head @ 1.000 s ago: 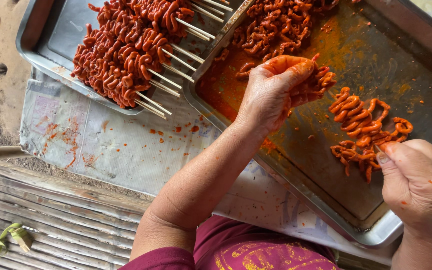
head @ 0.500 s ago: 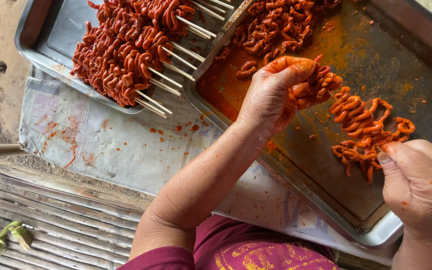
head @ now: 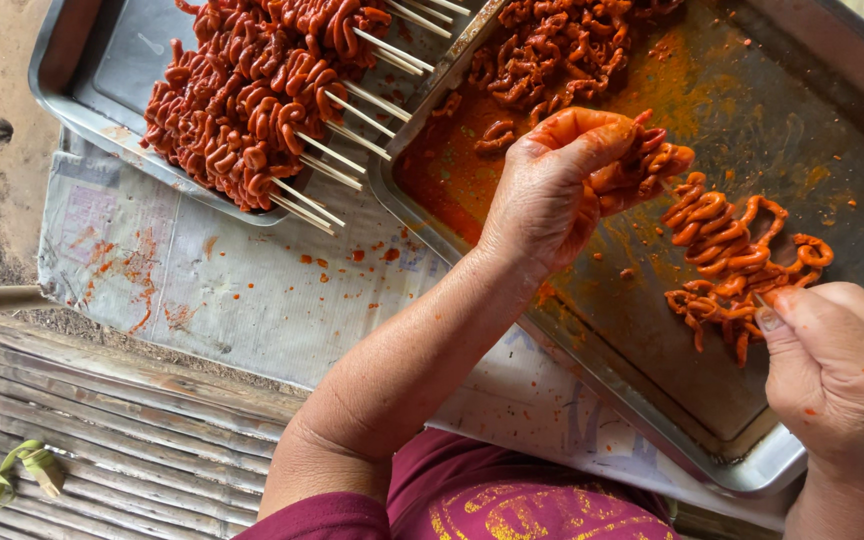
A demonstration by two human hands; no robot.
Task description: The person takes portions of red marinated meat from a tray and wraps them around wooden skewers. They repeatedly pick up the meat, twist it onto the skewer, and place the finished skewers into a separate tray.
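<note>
My left hand (head: 562,185) is closed around a strip of red marinated meat (head: 652,160) and holds it above a large metal tray (head: 592,340) smeared with orange sauce. My right hand (head: 837,375) grips the lower end of a skewer threaded with coiled red meat (head: 737,255), which hangs over the same tray. The skewer's stick is mostly hidden by the meat and my fingers. The strip in my left hand touches the top of the threaded meat.
A pile of loose red meat (head: 552,50) lies at the far end of the large tray. A second metal tray (head: 102,95) at upper left holds several finished skewers (head: 262,95). Stained newspaper (head: 222,290) lies under both trays on wooden slats (head: 102,420).
My left hand has moved to the right with its strip of meat, up to the top of the skewer held by my right hand. My right hand has stayed nearly still.
</note>
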